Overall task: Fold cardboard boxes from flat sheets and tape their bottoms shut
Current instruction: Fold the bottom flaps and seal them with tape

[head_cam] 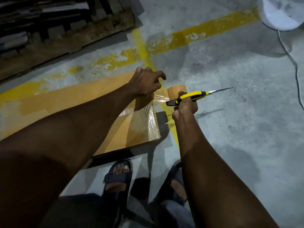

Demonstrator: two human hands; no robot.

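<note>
A brown cardboard box lies on the concrete floor, its upward face crossed by clear tape along the right edge. My left hand presses down on the box's far right corner, fingers curled over the tape there. A short stretch of clear tape runs from that corner to a brown tape roll just off the box. My right hand grips a yellow and black utility knife with its blade extended to the right, and holds the roll as well.
A wooden pallet lies at the back left. Yellow painted lines cross the floor. A white fan base and its cable sit at the far right. My sandalled feet stand just in front of the box.
</note>
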